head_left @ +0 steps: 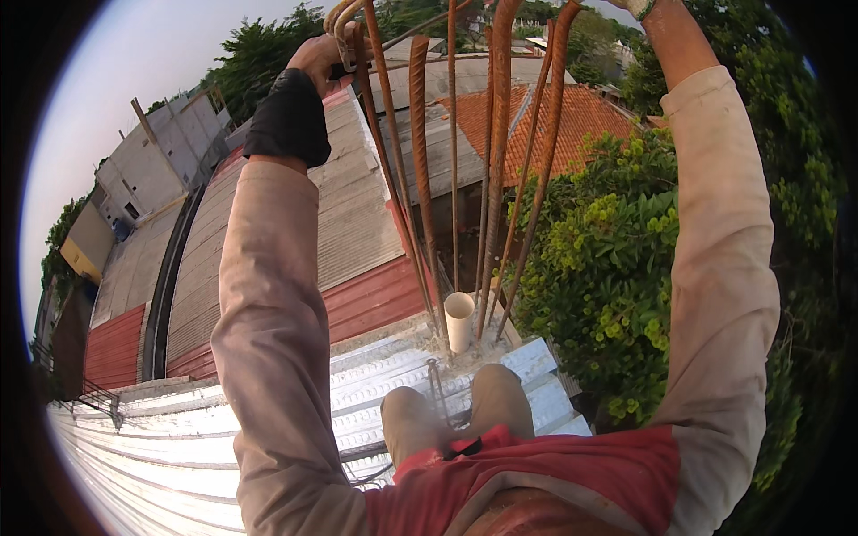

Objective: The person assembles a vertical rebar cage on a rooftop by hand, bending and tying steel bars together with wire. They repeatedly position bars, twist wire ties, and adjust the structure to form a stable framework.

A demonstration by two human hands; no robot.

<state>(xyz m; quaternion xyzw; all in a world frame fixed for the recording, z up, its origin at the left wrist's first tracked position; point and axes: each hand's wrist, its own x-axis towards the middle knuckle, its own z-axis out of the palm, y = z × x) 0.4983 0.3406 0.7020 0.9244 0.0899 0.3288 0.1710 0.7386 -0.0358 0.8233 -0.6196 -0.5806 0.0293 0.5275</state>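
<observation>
Both my arms are raised high in front of me, sleeves running up from the lower edge of the view. My left hand [315, 55] is up near the top, above a black wrist cuff [289, 119], and it is clenched around the bent top ends of the rusty rebar bars [420, 143], gripping them where they curve over. My right arm stretches up on the other side, bare at the wrist past the pale sleeve [719, 232]; my right hand [636, 7] is mostly cut off by the top edge, so I cannot tell whether it is clenched or released, nor whether it touches a bar. The bars stand as an upright cluster between my two arms, leaning a little and converging downward to their base just ahead of my knees [451, 415]. A short white pipe [459, 319] stands upright at that base, just beside the bars. I am crouched on corrugated metal decking [179, 447]. Beyond its edge lie lower rooftops [268, 250], an orange tiled roof [585, 116], and green bushes [608, 268] to my right.
</observation>
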